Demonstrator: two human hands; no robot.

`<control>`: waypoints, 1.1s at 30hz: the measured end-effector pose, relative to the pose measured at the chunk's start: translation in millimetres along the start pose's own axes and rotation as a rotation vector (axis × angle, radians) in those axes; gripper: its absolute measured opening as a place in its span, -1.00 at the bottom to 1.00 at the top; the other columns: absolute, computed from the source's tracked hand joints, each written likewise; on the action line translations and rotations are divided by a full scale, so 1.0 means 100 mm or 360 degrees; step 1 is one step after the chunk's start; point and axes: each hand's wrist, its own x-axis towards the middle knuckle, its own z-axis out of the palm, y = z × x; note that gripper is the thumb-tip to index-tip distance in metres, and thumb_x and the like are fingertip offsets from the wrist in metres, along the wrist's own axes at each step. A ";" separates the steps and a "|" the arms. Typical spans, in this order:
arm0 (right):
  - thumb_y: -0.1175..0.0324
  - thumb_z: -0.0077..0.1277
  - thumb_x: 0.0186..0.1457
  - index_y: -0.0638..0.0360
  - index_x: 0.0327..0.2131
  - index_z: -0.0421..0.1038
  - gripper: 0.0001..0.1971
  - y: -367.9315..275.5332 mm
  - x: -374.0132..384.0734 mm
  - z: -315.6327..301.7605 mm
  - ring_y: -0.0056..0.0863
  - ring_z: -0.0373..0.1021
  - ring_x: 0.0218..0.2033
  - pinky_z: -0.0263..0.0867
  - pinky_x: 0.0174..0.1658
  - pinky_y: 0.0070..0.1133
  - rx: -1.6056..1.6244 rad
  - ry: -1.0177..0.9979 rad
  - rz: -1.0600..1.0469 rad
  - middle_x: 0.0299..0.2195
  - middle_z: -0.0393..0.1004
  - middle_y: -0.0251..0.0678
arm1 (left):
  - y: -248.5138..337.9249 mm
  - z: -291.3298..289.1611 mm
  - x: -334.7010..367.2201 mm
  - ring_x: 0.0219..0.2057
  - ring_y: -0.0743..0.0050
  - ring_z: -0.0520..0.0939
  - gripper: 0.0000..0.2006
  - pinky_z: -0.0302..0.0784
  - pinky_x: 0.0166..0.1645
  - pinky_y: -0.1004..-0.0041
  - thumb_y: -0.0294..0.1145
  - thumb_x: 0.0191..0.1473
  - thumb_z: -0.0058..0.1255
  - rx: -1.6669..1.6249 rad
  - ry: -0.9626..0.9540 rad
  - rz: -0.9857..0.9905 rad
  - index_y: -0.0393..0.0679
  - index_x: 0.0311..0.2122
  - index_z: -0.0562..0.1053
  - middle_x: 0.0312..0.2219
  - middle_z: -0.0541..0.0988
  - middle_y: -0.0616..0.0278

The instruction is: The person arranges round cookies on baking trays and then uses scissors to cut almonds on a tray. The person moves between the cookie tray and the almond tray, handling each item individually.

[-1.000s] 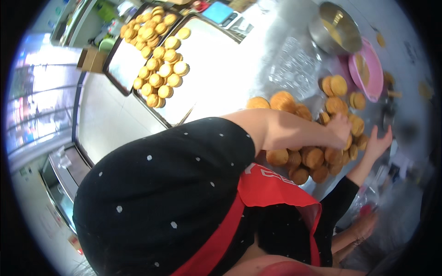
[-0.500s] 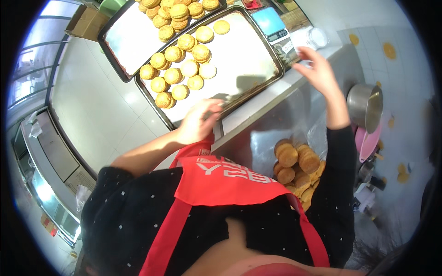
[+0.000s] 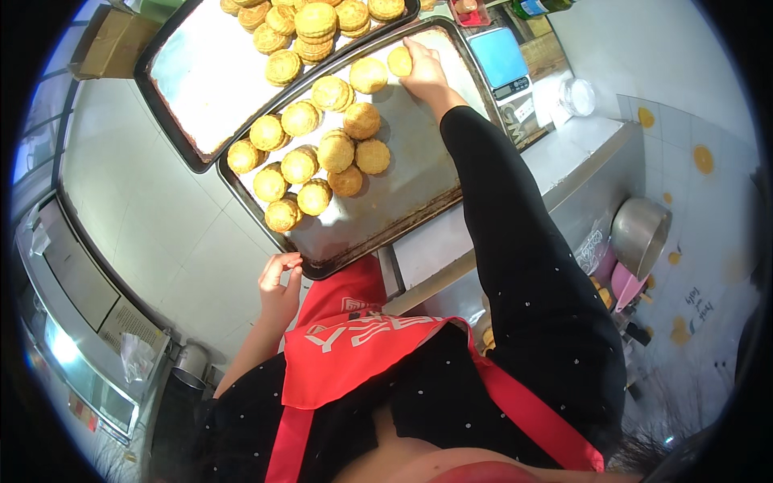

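At the far end of the near baking tray (image 3: 419,193), my right hand (image 3: 425,71) reaches out with its fingers closed around the edge of a round golden cookie (image 3: 398,61). Several other golden cookies lie across the tray's left half, some stacked on each other, such as one leaning stack (image 3: 335,151). Beside the tray's near left corner is my left hand (image 3: 279,278), its fingers loosely curled and a gap showing between thumb and fingers. Nothing shows in it; whether its fingertips touch the tray rim I cannot tell.
A second baking tray (image 3: 187,105) with piled cookies lies beyond. Right of the near tray are a blue-topped kitchen scale (image 3: 499,60), a clear jar (image 3: 576,97) and a red container (image 3: 469,11). A cardboard box (image 3: 115,44) stands far left; a metal pot (image 3: 640,236) is low at right.
My right hand has moved from beside the jar over the tray to the far cookie and gripped it. My left hand has moved left to the tray's near corner. The view has shifted.
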 end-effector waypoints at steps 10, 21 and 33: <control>0.52 0.25 -0.39 0.21 0.02 0.15 -0.23 -0.71 -0.67 -1.30 -0.21 0.20 0.04 0.18 0.08 -0.49 0.0284 0.0685 -0.0377 -0.02 0.20 -0.11 | 0.19 0.14 0.30 -0.39 0.44 0.51 -0.81 0.41 -0.24 0.52 -0.69 -0.08 -0.04 -0.0227 -0.0021 0.0066 -0.27 -0.29 0.43 -0.44 0.50 0.17; 0.48 0.24 -0.43 0.15 0.00 0.20 -0.24 -1.34 -1.87 -2.72 -0.14 0.20 0.00 0.21 0.04 -0.41 0.0269 0.1030 -0.0520 -0.04 0.17 -0.09 | 0.70 0.21 0.32 -0.38 0.40 0.53 -0.81 0.41 -0.22 0.50 -0.66 -0.07 -0.04 -0.0157 -0.0192 0.0412 -0.28 -0.27 0.43 -0.44 0.51 0.17; 0.29 0.29 -0.30 0.30 -0.08 0.30 -0.36 -0.60 -3.85 -3.32 -0.43 0.36 -0.17 0.29 -0.09 -0.56 0.0172 0.0984 0.0734 -0.18 0.40 -0.19 | 0.40 0.03 -0.21 -0.41 0.50 0.50 -0.79 0.42 -0.23 0.54 -0.64 -0.07 0.01 -0.0135 -0.0240 0.0281 -0.29 -0.25 0.44 -0.47 0.48 0.20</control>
